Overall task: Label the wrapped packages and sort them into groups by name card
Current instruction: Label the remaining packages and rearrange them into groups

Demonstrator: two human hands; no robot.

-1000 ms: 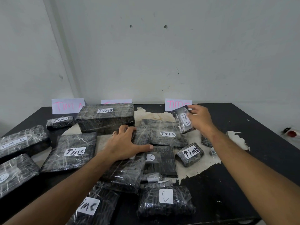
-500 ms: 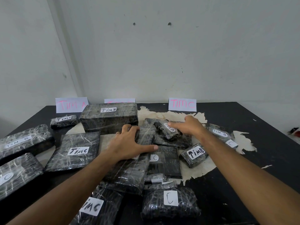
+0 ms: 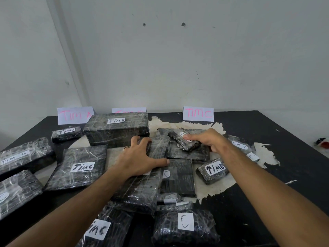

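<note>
Several black plastic-wrapped packages with white labels lie on a black table [image 3: 267, 125]. My left hand [image 3: 140, 157] rests spread on a long package [image 3: 142, 189] in the middle, fingers curled over its far edge. My right hand [image 3: 206, 139] lies with straight fingers on a small package [image 3: 183, 143] that sits on a flat package [image 3: 187, 152] at the centre. Name cards stand at the wall: TIM A [image 3: 74, 115], a half-hidden middle card [image 3: 129, 110] and TIM C [image 3: 198, 113].
A big TIM B box [image 3: 116, 129] stands behind my left hand. Labelled packages lie left, right and near the front edge, among them TIM C [image 3: 78, 168] and TIM B [image 3: 212, 171]. The tabletop's coating is peeled in the middle. A red and black object [image 3: 323, 143] sits at far right.
My right hand brought the small package down from in front of the TIM C card and laid it on the flat package at the centre. My left hand stayed put.
</note>
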